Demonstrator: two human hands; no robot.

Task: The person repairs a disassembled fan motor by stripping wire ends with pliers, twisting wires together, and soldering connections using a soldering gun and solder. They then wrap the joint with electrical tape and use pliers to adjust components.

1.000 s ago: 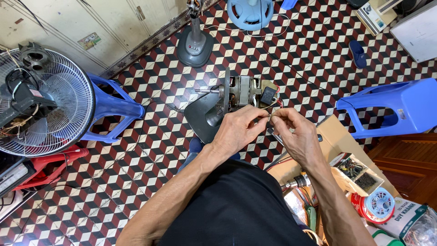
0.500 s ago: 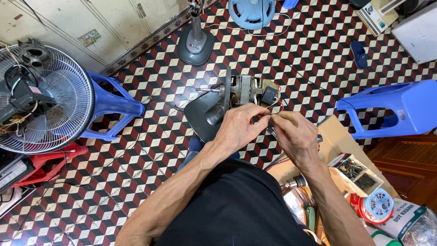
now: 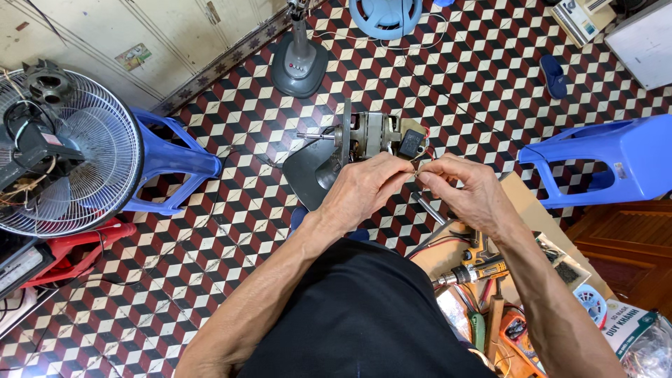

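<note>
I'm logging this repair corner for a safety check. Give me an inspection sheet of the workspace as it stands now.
Surface: tiled floor in a black, red and white cube pattern; low brown board at right.
Job's things: fan motor with bare shaft, black capacitor at its rear.
Clutter: cordless drill and small tools on the board; tape roll.
Hands: left hand and right hand pinch thin wires together behind the motor.
Cables: white cord by the far fans; dark cord at left.
Surroundings: caged fan on a blue stool, second blue stool, grey fan stand, red stool.
</note>
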